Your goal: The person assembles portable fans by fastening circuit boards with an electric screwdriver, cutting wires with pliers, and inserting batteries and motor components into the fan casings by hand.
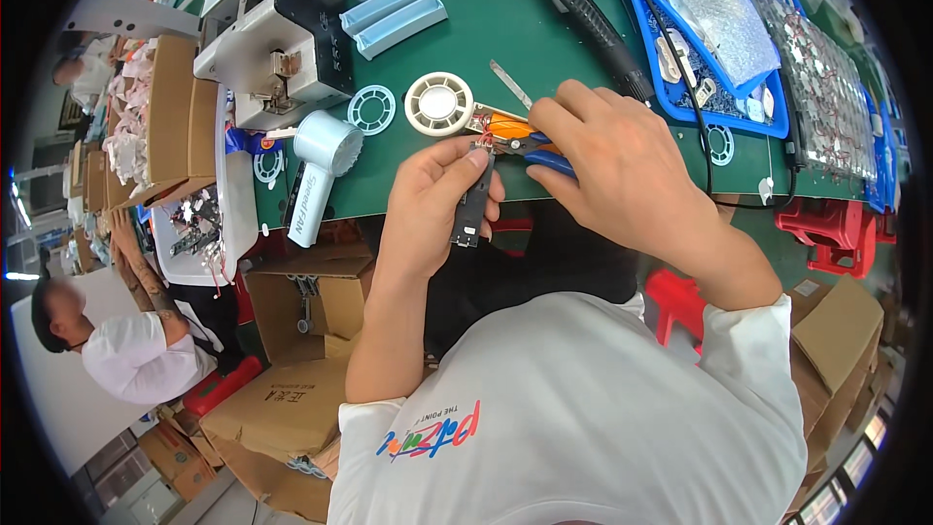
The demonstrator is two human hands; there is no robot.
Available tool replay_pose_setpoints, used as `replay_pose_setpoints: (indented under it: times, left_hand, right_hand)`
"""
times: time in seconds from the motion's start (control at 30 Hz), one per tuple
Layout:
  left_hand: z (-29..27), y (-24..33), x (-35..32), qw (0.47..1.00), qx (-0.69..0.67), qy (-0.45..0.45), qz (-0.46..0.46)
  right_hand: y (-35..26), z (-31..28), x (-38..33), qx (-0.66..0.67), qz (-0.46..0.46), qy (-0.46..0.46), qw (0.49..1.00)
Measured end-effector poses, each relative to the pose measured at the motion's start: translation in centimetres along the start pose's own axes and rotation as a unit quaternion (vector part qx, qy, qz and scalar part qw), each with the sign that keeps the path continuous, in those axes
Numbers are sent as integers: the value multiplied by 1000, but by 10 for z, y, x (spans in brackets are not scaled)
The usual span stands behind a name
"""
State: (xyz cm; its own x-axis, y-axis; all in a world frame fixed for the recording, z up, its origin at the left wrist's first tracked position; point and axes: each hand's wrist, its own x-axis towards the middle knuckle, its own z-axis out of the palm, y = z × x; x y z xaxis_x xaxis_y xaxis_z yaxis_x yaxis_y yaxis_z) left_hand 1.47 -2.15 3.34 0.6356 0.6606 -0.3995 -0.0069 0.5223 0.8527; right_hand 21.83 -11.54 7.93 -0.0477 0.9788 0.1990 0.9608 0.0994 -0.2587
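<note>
Close to the near edge of a green desk (476, 24), a person's two bare hands meet over a narrow black strip (470, 214). The left hand (428, 180) pinches the strip near its upper end, thumb on top, so that it points down toward the lap. The right hand (622, 156) is wrapped round blue-handled pliers (551, 163), whose tips sit beside thin red wires (485, 139) at the strip's top; whether they grip a wire cannot be made out. Just beyond lie a white round fan head (439, 105), an orange piece (510, 125) and a slim metal blade (510, 85). A black electric screwdriver (598, 34) rests farther right, near a blue tray (724, 121). A slip of the pliers could nick a wire or catch the left thumb, which is very near; a hard tug might break a wire's joint, and a loosened pinch could drop the strip off the desk's edge.
</note>
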Motion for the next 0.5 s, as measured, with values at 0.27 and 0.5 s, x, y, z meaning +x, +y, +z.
replay_pose_setpoints:
  times: [0.27,0.5]
  left_hand:
    - [0,-1,0,1000,-5,9,-4]
    - [-1,-1,0,1000,-7,5,0]
  right_hand:
    - [1,3,2,15,3,-13,1000]
    - [1,1,3,28,14,-16,999]
